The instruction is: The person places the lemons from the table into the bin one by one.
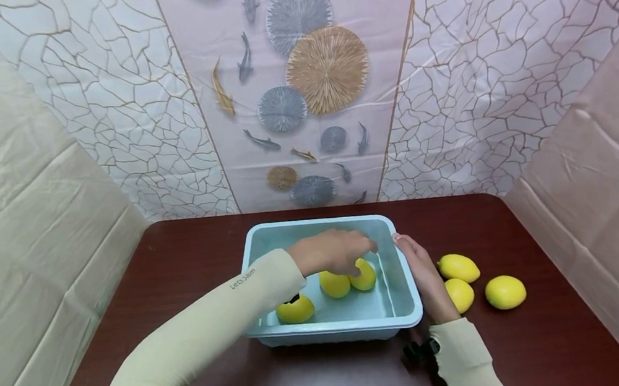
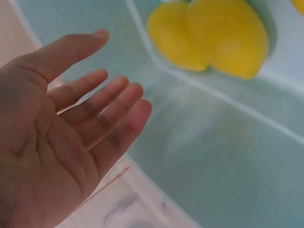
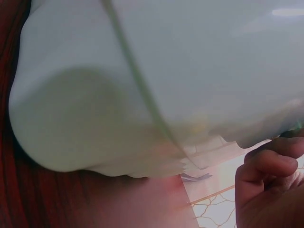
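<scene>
A light blue plastic basin (image 1: 334, 333) stands on the table, with three yellow lemons visible in it: one lemon (image 1: 296, 310) at front left and two lemons (image 1: 334, 284) side by side near the middle. My left hand (image 1: 333, 251) hovers over these two, fingers extended; in the left wrist view its palm (image 2: 47, 152) is bare, apart from the lemons (image 2: 228, 38). At the basin's right side, my right hand (image 1: 422, 269) grips the rim. Curled fingers (image 3: 266, 171) show beside the basin wall (image 3: 199, 71) in the right wrist view.
To the right of my right hand lie three more lemons: a rear one (image 1: 459, 268), one partly behind the forearm (image 1: 459, 294), and one farther right (image 1: 505, 292). Patterned cloth (image 1: 306, 156) rises behind the dark red table (image 1: 198, 259), and pale cloth walls flank both sides.
</scene>
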Motion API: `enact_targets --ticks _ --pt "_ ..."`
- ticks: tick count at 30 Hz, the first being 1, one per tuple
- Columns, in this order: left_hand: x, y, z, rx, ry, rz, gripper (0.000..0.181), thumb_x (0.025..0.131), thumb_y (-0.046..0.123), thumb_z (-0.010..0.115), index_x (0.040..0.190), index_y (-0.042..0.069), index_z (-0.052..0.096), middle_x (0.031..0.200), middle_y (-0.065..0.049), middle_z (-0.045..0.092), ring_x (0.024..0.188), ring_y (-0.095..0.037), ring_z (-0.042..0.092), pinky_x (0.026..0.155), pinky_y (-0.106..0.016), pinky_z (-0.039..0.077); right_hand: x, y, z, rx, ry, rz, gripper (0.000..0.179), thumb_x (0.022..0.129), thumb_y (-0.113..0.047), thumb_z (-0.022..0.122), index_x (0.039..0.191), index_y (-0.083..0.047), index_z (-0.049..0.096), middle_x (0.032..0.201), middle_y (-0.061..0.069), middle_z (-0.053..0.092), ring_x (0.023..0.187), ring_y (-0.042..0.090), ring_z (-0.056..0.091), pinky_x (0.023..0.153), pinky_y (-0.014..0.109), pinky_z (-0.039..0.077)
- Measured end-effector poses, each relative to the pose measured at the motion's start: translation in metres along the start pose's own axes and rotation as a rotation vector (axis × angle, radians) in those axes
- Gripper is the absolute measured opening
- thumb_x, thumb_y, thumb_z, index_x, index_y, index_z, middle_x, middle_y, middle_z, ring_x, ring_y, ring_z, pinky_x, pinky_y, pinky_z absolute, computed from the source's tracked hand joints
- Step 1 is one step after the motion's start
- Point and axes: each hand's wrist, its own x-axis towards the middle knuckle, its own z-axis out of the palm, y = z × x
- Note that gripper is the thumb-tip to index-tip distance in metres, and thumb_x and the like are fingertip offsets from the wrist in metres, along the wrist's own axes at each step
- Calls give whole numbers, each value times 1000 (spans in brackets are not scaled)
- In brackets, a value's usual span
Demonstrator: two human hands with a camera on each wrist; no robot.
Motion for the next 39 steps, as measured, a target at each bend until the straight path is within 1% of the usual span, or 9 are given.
enact_targets --ticks 5,10,15,19,22,25,31,33,39 --pt "-21 5 -17 33 20 18 61 98 27 78 154 19 54 151 -1 60 136 -18 57 108 -43 51 -1 0 0 8 -4 7 69 108 -65 39 153 -14 45 140 14 54 119 24 55 91 25 54" --pt "-51 6 -31 44 70 -7 61 98 30 78 154 22 55 152 3 59 137 -14 55 104 -45 53 -3 0 0 16 -8 6 70 107 -66 39 155 -15 44 144 14 53 122 25 55 92 24 54" --pt "-78 -1 -40 49 129 -38 58 98 33 77 152 23 56 149 2 59 132 -15 59 94 -42 56 -3 1 1 27 -9 15 71 106 -68 40 155 -16 44 145 13 52 123 24 54 93 25 53" --pt "-96 -6 -43 56 181 -71 57 100 38 74 152 22 57 149 1 58 131 -17 60 96 -42 56 -5 2 0 37 -12 23 72 106 -69 40 155 -17 45 143 12 53 123 23 53 93 25 52" --pt "-109 -10 -41 43 236 -87 55 101 38 72 151 20 58 149 0 58 132 -19 59 102 -43 53 -5 0 -1 24 -10 10 71 106 -68 39 154 -16 45 141 12 54 119 22 55 91 24 53" --pt "-123 -13 -34 27 299 -84 53 101 36 71 148 16 60 148 -3 59 133 -22 58 106 -44 50 -5 -1 0 3 -1 0 69 108 -65 39 153 -14 46 139 13 54 116 22 56 89 22 54" --pt "-148 -19 -16 -35 439 -97 53 99 34 75 145 12 62 146 -6 60 131 -24 59 105 -47 51 -4 -1 1 -48 15 -11 65 109 -62 38 152 -13 47 144 15 53 118 23 55 88 21 53" --pt "-154 -21 -10 -71 495 -121 53 97 34 77 144 12 62 146 -7 60 129 -26 59 104 -49 51 -3 -1 0 -67 21 -17 64 110 -60 38 151 -12 47 144 15 53 118 23 54 87 21 52" --pt "-170 -30 7 -248 630 -255 54 95 31 80 144 13 62 150 -10 56 135 -32 56 109 -57 47 -2 -3 -1 -83 32 -15 58 111 -58 37 145 -12 49 139 14 53 113 20 54 85 21 51"
